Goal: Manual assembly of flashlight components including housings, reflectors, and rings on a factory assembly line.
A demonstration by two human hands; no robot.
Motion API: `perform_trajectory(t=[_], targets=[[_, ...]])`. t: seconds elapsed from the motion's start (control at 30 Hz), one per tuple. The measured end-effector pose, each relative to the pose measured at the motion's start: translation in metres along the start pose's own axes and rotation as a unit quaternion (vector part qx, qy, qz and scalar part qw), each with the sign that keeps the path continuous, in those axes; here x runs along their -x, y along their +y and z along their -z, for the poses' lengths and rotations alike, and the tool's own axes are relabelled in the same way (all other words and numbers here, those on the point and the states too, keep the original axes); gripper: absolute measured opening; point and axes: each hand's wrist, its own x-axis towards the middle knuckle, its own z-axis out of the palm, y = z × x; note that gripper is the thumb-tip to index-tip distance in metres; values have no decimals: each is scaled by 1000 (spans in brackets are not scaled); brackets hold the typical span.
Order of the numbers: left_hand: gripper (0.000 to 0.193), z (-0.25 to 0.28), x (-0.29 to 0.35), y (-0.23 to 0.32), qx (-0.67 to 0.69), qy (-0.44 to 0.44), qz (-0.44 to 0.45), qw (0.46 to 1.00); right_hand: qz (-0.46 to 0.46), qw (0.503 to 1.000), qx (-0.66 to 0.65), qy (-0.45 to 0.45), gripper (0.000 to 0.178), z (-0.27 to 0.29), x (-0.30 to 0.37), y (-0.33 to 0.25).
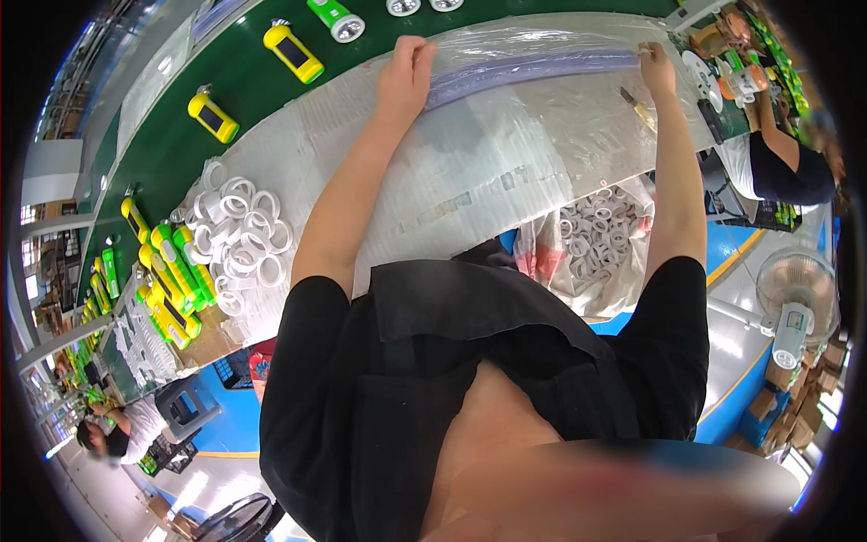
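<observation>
Film roll: long roll of clear plastic film (533,65), lies across far edge of white worktable (470,172), next to green conveyor belt (181,135).
Handling: prob. light, soft, slippery; sags in middle, so best to hold at both ends.
Left hand (406,77): closed narrow on roll's left end, fingers curl over it.
Right hand (657,68): pinches right end.
Near: white plastic rings (239,226) w/ yellow-green flashlights (172,280) at left; bag of rings (601,235) under table, at right.
</observation>
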Motion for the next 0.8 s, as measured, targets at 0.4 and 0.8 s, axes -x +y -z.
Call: perform_trajectory(t=[0.4, 0.8], targets=[[15, 15, -23, 8, 128, -73, 43, 988, 287, 917, -121, -251, 31, -55, 125, -213], [33, 15, -43, -8, 100, -42, 99, 989, 207, 956, -155, -140, 23, -69, 129, -231]])
